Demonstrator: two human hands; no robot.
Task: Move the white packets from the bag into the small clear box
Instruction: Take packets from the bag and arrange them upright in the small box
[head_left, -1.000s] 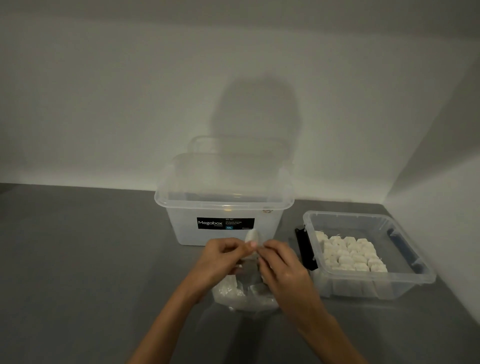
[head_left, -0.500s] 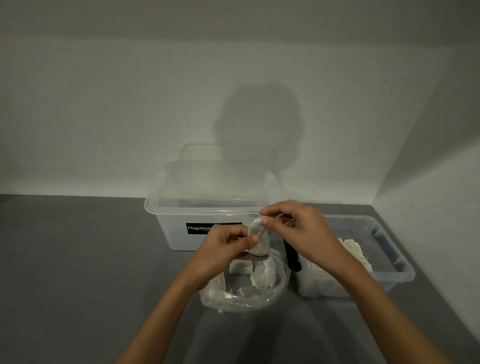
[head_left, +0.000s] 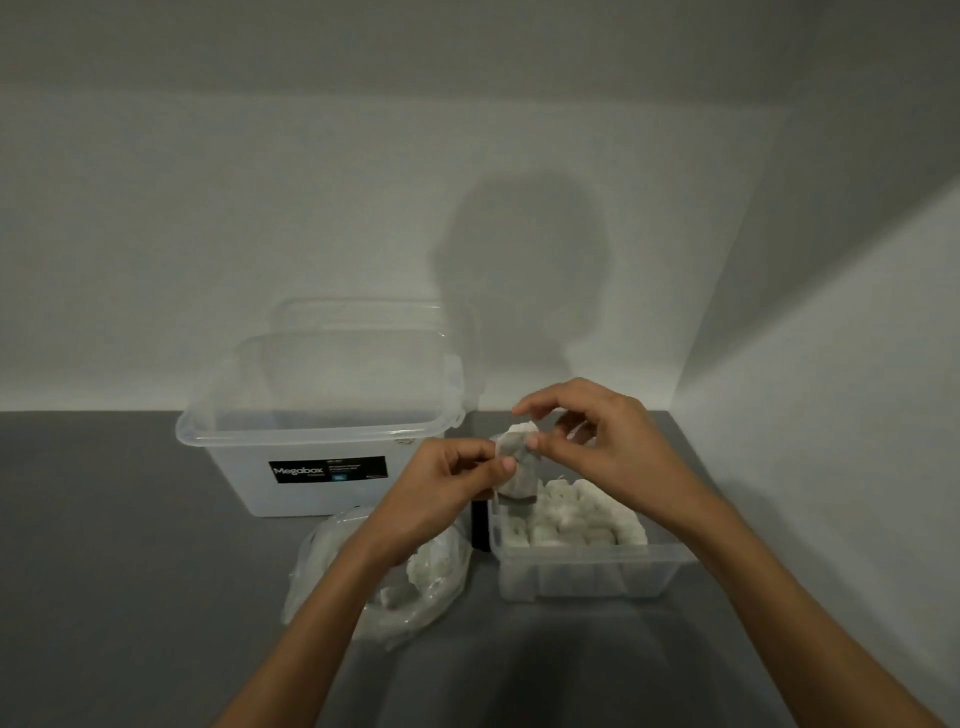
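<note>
A white packet (head_left: 517, 462) hangs above the left end of the small clear box (head_left: 587, 571). My left hand (head_left: 447, 488) pinches its left edge. My right hand (head_left: 592, 441) pinches its upper right corner with thumb and fingers. Inside the box lie several white packets (head_left: 582, 514) in rows. The clear plastic bag (head_left: 395, 577) lies on the grey table left of the box, under my left wrist, with more white packets (head_left: 431, 564) inside.
A large clear tub (head_left: 317, 431) with a black Megabox label stands behind the bag, a clear lid leaning behind it. White walls close the table at the back and right. A black clip (head_left: 480, 525) sits on the small box's left end.
Both hands carried the packet up out of the bag and to the right, over the small box. My view shifted left, bringing the box closer to centre.
</note>
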